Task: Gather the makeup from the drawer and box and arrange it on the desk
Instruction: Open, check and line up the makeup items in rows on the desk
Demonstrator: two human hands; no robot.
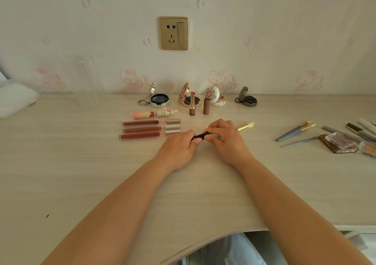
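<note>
Both hands, left hand (179, 148) and right hand (225, 140), grip clamped on a slim black tube (200, 136).

Pale wood-grain desk (81, 173); cream wallpaper (284, 30) with pink cat motifs; gold socket plate (173, 33); three brick-red lip gloss tubes (140, 129) with silver caps; black tube (201, 136); brown lipstick cap (206, 106); grey-handled brushes (295, 131); silver compact (159, 100).

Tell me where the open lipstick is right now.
In the head view, the open lipstick stands upright near the desk's back centre, just left of its brown cap and before the rose-gold compact.
</note>
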